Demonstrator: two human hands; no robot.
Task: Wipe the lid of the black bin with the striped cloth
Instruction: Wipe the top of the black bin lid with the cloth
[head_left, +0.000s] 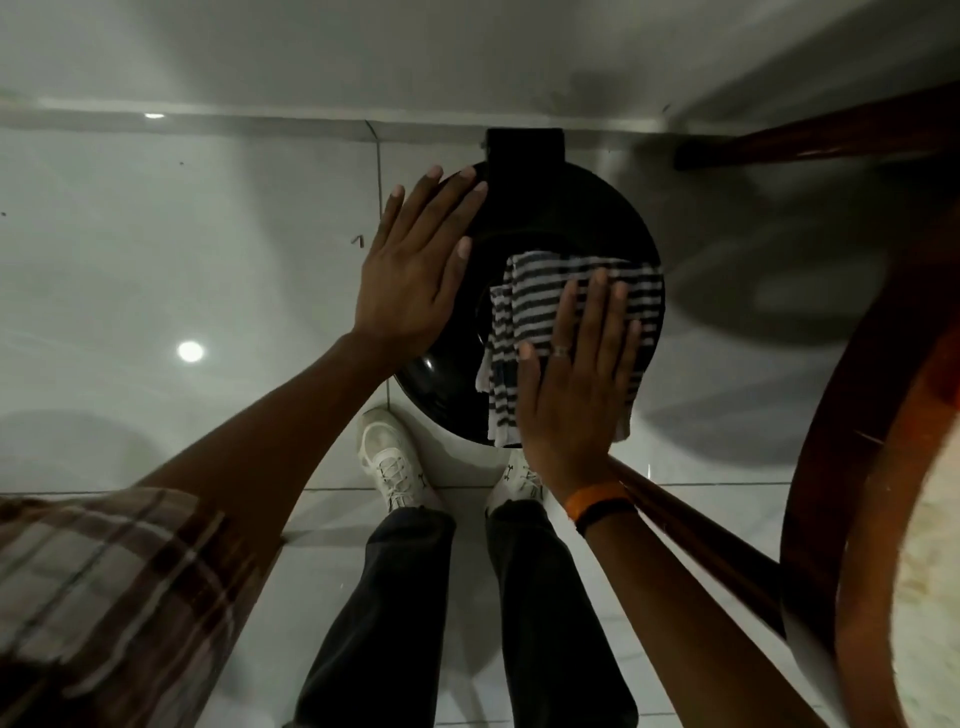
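The black bin's round glossy lid (561, 218) is seen from above, against the wall, with its hinge block at the far side. The striped cloth (540, 301), white with dark stripes, lies spread over the lid's right half and hangs past its near rim. My right hand (576, 384) lies flat on the cloth, fingers straight and together, pressing it on the lid. My left hand (415, 265) rests flat and open on the lid's left rim, fingers spread toward the hinge, holding nothing.
A round wooden table (857, 467) with dark legs stands close on the right; one leg runs under my right forearm. My white shoes (389, 462) stand on the pale tiled floor (182, 260) just before the bin. The wall skirting runs behind the bin.
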